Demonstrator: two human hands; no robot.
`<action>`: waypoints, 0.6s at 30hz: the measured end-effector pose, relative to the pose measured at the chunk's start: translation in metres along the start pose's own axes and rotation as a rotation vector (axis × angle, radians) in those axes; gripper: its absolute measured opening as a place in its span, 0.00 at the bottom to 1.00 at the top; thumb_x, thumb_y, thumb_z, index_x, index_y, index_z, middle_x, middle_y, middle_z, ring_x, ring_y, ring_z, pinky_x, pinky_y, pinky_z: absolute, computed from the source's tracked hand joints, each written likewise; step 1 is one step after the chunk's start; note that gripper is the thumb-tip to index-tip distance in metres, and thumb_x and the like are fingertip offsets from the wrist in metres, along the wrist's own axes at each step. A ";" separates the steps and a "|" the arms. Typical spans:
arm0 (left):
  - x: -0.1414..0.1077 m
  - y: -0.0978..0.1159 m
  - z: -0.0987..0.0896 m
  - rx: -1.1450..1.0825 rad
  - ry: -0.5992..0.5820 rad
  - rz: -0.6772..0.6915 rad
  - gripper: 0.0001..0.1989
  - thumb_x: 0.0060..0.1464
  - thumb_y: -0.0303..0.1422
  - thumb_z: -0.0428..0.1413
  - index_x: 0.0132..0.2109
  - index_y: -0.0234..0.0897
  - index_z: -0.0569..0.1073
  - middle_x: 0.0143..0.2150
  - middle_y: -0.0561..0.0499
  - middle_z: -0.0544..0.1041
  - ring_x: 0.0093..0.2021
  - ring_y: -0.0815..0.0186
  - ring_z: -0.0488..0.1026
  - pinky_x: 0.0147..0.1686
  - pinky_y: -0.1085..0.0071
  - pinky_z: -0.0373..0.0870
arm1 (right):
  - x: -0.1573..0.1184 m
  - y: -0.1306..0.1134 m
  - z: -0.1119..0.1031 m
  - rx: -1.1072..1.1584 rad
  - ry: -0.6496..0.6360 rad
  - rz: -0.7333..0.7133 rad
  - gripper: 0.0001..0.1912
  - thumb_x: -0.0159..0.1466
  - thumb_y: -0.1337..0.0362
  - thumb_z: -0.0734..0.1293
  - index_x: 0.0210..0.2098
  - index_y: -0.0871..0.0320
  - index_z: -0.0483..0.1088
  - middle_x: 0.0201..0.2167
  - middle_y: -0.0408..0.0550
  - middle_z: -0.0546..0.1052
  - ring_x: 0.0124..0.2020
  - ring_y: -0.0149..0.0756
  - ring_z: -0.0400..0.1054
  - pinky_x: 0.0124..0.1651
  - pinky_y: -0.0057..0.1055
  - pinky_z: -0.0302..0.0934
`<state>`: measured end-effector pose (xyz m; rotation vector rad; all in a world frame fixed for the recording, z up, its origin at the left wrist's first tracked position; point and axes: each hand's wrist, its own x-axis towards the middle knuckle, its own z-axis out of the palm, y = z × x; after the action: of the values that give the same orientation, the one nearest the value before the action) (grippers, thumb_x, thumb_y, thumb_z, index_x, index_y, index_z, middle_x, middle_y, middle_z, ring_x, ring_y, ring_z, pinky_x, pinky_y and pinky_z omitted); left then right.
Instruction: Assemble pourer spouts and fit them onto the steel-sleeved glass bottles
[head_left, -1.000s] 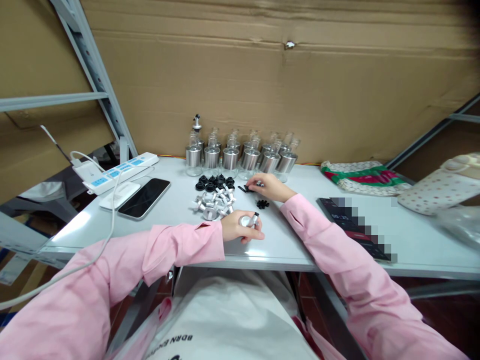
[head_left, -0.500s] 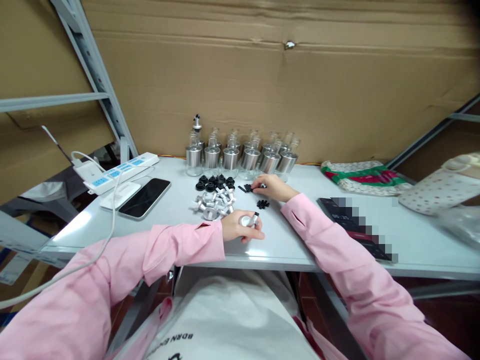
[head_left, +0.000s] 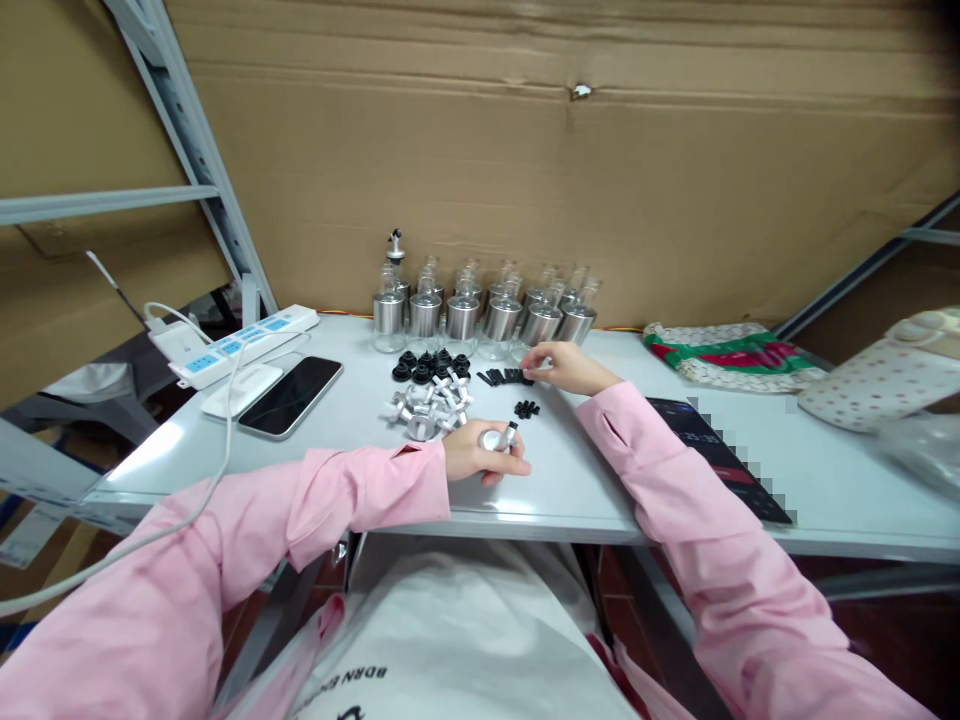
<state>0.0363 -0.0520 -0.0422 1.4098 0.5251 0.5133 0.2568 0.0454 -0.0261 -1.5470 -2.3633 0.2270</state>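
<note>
My left hand [head_left: 480,455] rests low over the front of the table, fingers curled round a silver pourer spout [head_left: 493,440] with a black tip. Farther back, my right hand [head_left: 566,367] pinches at the right end of a row of small black strips [head_left: 501,377]; a dark strip shows at its fingertips. Just in front of that row lies a little cluster of small black caps [head_left: 526,409]. Left of both hands is a pile of silver pourer spouts [head_left: 431,405], with black ribbed stoppers [head_left: 424,367] grouped behind it.
Glass bottles with steel sleeves [head_left: 462,318] stand in rows at the back, one topped with a pourer [head_left: 395,245]. A phone [head_left: 292,397] and a power strip [head_left: 247,345] lie left. On the right are a dark tablet-like device [head_left: 712,450] and a patterned cloth [head_left: 720,355].
My right hand has shifted slightly right and back, uncovering more of the row of black strips. The left hand keeps its place with the pourer spout.
</note>
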 end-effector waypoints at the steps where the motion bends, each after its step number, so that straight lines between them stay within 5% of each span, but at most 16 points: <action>1: 0.000 0.000 0.000 -0.002 0.005 -0.002 0.18 0.35 0.41 0.63 0.25 0.34 0.64 0.11 0.60 0.62 0.13 0.78 0.56 0.19 0.76 0.48 | 0.000 0.000 0.001 -0.020 -0.024 -0.001 0.07 0.53 0.67 0.66 0.31 0.60 0.74 0.31 0.48 0.77 0.33 0.33 0.69 0.39 0.28 0.61; 5: 0.002 -0.002 0.001 -0.022 0.019 0.003 0.20 0.35 0.40 0.64 0.24 0.34 0.62 0.11 0.62 0.59 0.13 0.79 0.55 0.17 0.77 0.48 | 0.001 -0.006 0.005 -0.004 -0.028 0.008 0.06 0.54 0.66 0.65 0.29 0.60 0.73 0.30 0.47 0.77 0.32 0.33 0.68 0.40 0.29 0.60; 8: 0.005 -0.004 0.002 -0.070 0.041 -0.007 0.22 0.31 0.38 0.66 0.24 0.34 0.60 0.13 0.64 0.57 0.12 0.80 0.54 0.16 0.78 0.47 | -0.002 -0.013 0.000 0.229 -0.021 0.007 0.11 0.55 0.59 0.65 0.30 0.61 0.73 0.30 0.48 0.76 0.32 0.33 0.67 0.39 0.29 0.60; 13: 0.007 -0.007 0.000 -0.124 0.071 -0.029 0.23 0.31 0.40 0.66 0.26 0.36 0.59 0.12 0.65 0.56 0.10 0.81 0.50 0.11 0.80 0.43 | -0.012 -0.039 -0.010 0.737 -0.353 -0.168 0.21 0.53 0.51 0.67 0.35 0.63 0.71 0.29 0.47 0.73 0.29 0.29 0.64 0.34 0.28 0.58; 18: 0.007 -0.010 -0.001 -0.215 0.061 -0.006 0.23 0.37 0.46 0.62 0.27 0.36 0.60 0.11 0.66 0.52 0.11 0.80 0.46 0.09 0.80 0.45 | -0.021 -0.067 -0.012 0.846 -0.539 -0.316 0.19 0.58 0.51 0.64 0.34 0.64 0.69 0.28 0.45 0.71 0.28 0.25 0.61 0.33 0.26 0.56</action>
<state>0.0412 -0.0473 -0.0525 1.1898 0.5072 0.5922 0.2108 -0.0009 0.0015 -0.7468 -2.3032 1.4846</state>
